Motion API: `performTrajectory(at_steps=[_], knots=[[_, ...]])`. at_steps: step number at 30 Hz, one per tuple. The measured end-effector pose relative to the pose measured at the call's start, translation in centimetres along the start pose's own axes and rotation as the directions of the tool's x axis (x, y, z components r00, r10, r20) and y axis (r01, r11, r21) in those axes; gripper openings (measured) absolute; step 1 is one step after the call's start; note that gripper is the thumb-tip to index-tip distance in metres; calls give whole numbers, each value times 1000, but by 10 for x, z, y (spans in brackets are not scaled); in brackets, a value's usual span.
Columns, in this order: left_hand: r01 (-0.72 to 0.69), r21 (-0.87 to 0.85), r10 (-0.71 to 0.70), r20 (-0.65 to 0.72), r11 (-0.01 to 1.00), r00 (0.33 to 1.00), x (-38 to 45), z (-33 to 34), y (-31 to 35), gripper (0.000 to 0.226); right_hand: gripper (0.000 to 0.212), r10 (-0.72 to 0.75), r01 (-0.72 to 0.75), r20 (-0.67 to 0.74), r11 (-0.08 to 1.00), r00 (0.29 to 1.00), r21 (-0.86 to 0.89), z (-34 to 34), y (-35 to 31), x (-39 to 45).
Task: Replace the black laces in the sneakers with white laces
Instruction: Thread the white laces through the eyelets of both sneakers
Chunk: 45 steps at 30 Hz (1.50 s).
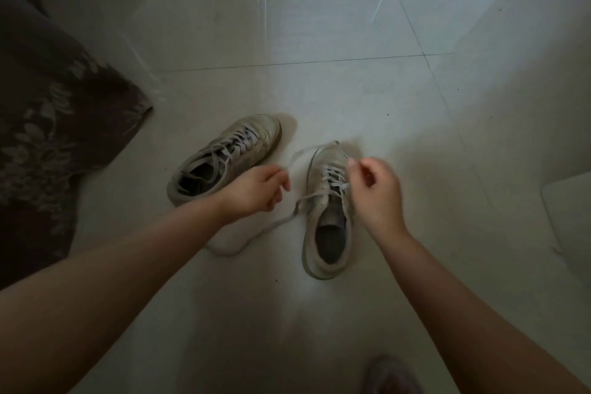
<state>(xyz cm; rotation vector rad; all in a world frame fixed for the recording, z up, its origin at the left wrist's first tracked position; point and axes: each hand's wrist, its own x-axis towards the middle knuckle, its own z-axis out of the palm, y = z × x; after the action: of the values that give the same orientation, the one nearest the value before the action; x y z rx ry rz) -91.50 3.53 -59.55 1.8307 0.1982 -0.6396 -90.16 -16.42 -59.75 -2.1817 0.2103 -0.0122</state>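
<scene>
Two worn pale sneakers stand on the tiled floor. The left sneaker point(224, 160) points up and to the right and is laced with a white lace. The right sneaker point(329, 211) points away from me and has a white lace point(271, 227) partly threaded. One end of this lace trails in a loop on the floor to the left. My left hand point(256, 189) pinches a strand of this lace left of the shoe. My right hand point(374, 192) hovers over the shoe's right side, pinching the other strand near the eyelets. No black lace is visible.
A dark floral fabric point(54, 125) covers the floor at the left. A pale flat object point(569, 211) lies at the right edge. A blurred dark thing point(390, 374) sits at the bottom, between my arms. The room is dim.
</scene>
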Motion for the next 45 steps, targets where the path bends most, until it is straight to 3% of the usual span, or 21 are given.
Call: performTrajectory(at_steps=[2, 4, 9, 13, 17, 19, 22, 26, 29, 32, 38, 45], knots=[[-77, -60, 80, 53, 995, 995, 0, 11, 19, 28, 32, 187, -223, 341, 972, 921, 69, 8, -19, -7], [-162, 31, 158, 104, 986, 982, 0, 21, 32, 28, 33, 300, -395, 453, 910, 840, 130, 14, -28, -6], [-213, 169, 191, 136, 962, 972, 6, 27, 30, 26, 16, 218, -423, 446, 794, 868, 436, 2, -32, 16], [-274, 373, 244, 127, 887, 961, 8, 21, 24, 26, 16, 213, -348, 349, 852, 912, 390, -2, -35, 23], [-287, 482, 355, -55, 828, 933, 14, 21, 21, 24, 14, 178, -310, 387, 899, 905, 309, 4, -37, 19], [-205, 359, 284, -183, 911, 941, 19, 24, 19, 17, 15, 151, -236, 353, 949, 923, 211, 5, -30, 19], [-102, -47, 85, -288, 994, 954, 22, 29, 16, 24, 13, 68, -35, 304, 993, 950, -112, 3, -11, 18], [-1, -379, -130, -320, 925, 939, 26, 41, 18, 20, 14, -2, 190, 379, 868, 925, -458, 4, 11, 8], [8, -558, -230, -330, 830, 915, 28, 53, 21, 22, 14, 34, 197, 426, 852, 904, -486, 5, 15, 10], [46, -633, -318, -323, 773, 891, 28, 59, 20, 5, 19, 44, 181, 435, 868, 899, -462, 5, 15, 15], [34, -633, -308, -328, 774, 893, 31, 64, 14, 25, 6, -10, 266, 536, 877, 844, -401, 5, 15, 21], [50, -511, -250, -330, 858, 910, 32, 63, 7, 26, 15, 36, 80, 452, 969, 891, -235, 13, 27, 20]])
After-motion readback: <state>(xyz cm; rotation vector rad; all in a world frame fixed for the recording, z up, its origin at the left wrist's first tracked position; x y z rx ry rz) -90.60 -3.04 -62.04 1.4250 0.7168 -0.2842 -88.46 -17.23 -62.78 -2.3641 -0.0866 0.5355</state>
